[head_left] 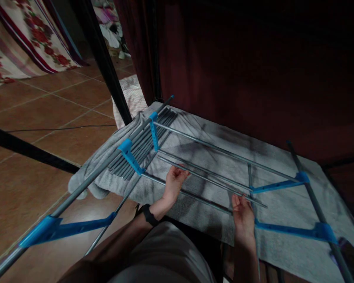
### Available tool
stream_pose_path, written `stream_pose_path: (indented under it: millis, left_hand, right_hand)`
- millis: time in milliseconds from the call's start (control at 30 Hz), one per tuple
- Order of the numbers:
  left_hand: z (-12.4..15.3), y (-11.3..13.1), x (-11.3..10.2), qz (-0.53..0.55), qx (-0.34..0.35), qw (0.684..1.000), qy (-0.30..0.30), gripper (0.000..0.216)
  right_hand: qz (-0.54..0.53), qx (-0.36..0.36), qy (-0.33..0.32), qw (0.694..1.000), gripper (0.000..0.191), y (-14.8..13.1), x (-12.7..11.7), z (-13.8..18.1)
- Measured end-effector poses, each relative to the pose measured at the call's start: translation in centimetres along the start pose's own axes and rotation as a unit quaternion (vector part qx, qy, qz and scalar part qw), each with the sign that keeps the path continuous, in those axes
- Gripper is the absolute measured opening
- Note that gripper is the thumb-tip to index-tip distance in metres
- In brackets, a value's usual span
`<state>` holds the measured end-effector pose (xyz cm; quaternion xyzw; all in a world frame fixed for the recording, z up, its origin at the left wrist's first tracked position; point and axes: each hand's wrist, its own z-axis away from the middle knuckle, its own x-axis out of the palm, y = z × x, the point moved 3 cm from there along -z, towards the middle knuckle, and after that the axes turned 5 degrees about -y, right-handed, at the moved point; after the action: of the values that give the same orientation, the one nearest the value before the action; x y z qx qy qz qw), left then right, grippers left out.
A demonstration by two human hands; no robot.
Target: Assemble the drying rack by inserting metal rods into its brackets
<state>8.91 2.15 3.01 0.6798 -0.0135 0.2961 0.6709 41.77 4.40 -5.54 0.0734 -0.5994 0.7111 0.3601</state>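
A loose thin grey metal tube lies slantwise across both my hands, within a part-built rack. My left hand pinches it near its far left end, with a dark band around the wrist. Toward its other end, my right hand has its fingers closed at the tube; its thumb is hard to see. The rack has grey side poles and blue plastic brackets. A fixed crossbar runs behind the loose tube, and a front crossbar passes nearer my body.
Several spare tubes lie side by side at the left on a grey blanket. A phone-like dark object rests at right. Black posts and a dark red curtain border the surface. Tiled floor is at left.
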Motion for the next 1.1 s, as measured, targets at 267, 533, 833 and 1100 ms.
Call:
stream_pose_path:
  millis: [267,533,833,1100]
  left_hand:
    - [-0.7,-0.3,-1.1,-0.037,0.005,0.999,0.009,0.033]
    - [-3.5,1.5,-5.9,-0.101,0.102,0.983,0.115,0.051]
    - [-3.0,2.9,-5.5,-0.516,0.249,0.81,-0.126,0.024]
    - [-2.8,3.1,-5.4,-0.737,0.266,0.603,-0.151,0.031]
  right_hand:
    - [0.008,-0.025,-0.005,1.0,0.018,-0.7,-0.5,0.0]
    - [0.011,-0.025,0.019,0.999,0.021,-1.2,-2.5,-1.1]
    - [0.018,-0.016,0.054,0.998,0.012,-0.9,-3.1,-1.9]
    - [0.011,-0.005,0.046,0.999,0.016,-0.9,-2.5,-1.7]
